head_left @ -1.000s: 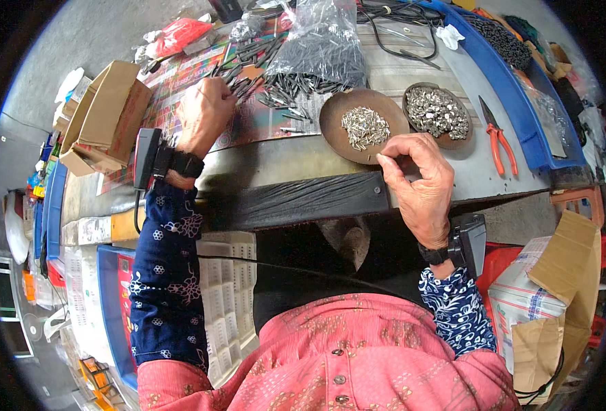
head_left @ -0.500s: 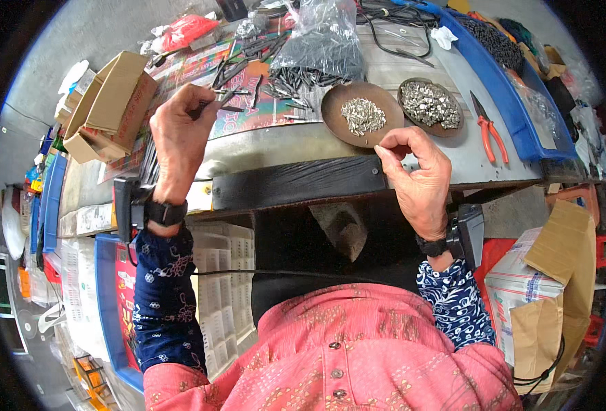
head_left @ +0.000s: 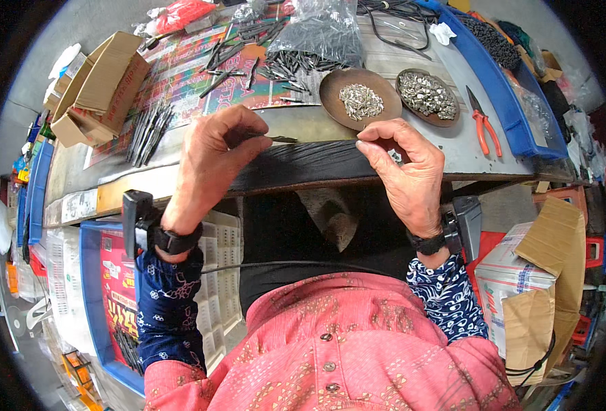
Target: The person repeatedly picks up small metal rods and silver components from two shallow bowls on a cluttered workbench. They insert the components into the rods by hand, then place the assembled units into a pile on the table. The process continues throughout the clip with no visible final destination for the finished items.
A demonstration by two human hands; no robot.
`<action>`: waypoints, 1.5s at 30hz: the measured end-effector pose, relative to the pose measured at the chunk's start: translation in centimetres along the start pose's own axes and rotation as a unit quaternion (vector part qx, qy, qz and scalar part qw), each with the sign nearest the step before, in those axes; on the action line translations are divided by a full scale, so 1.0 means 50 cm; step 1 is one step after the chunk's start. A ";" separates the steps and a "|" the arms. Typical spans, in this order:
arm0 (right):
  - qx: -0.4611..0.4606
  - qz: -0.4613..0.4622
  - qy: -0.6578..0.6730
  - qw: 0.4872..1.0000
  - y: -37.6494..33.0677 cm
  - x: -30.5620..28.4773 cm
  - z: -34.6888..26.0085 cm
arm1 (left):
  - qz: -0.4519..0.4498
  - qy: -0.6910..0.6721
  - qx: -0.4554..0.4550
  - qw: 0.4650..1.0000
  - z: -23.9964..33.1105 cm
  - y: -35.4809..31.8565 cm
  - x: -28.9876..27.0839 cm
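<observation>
Two hands at the workbench edge, each pinching a small part.

Left hand (head_left: 210, 164) clamps a thin dark rod (head_left: 275, 139); right hand (head_left: 409, 168) pinches what seems a small metal clip (head_left: 395, 156), near the brown dish (head_left: 330, 103).

Small-parts assembly workshop, as I view it via the head cam: a worn workbench (head_left: 412, 147) carries two brown dishes (head_left: 334, 103) of tiny metal pcs, a clear bag of dark pins (head_left: 327, 31), loose pins on printed sheets, and red-handled pliers (head_left: 482, 127). Around it I see blue bins (head_left: 515, 130), cardboard boxes (head_left: 97, 85) and a white multi-compartment tray (head_left: 214, 288) under the bench, i.e. bulk stock storage, not a home or office.
</observation>
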State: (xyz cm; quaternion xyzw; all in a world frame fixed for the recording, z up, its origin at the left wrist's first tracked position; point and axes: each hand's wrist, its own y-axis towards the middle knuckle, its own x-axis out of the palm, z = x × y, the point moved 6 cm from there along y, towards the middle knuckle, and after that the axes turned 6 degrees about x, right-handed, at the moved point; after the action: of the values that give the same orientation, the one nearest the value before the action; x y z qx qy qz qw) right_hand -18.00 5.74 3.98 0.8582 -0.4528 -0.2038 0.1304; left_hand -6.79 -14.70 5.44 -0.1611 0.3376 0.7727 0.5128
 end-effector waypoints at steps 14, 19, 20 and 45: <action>0.013 -0.009 -0.002 1.000 -0.003 0.015 -0.003 | 0.003 0.008 0.079 0.997 0.076 -0.015 0.042; -0.007 -0.012 -0.007 1.000 -0.007 0.010 -0.019 | 0.076 -0.079 0.089 0.990 0.053 -0.013 0.083; -0.011 -0.012 -0.011 1.000 -0.007 0.009 -0.023 | 0.093 -0.087 0.103 0.986 0.052 -0.013 0.093; -0.028 -0.028 0.018 0.999 -0.040 0.037 -0.053 | 0.060 -0.371 -0.116 0.919 0.070 -0.100 0.164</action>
State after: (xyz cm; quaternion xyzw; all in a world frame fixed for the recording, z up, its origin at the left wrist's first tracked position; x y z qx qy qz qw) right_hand -14.40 5.43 5.08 0.8701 -0.4202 -0.2047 0.1560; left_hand -5.41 -5.46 1.29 0.0999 0.0403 0.8401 0.5317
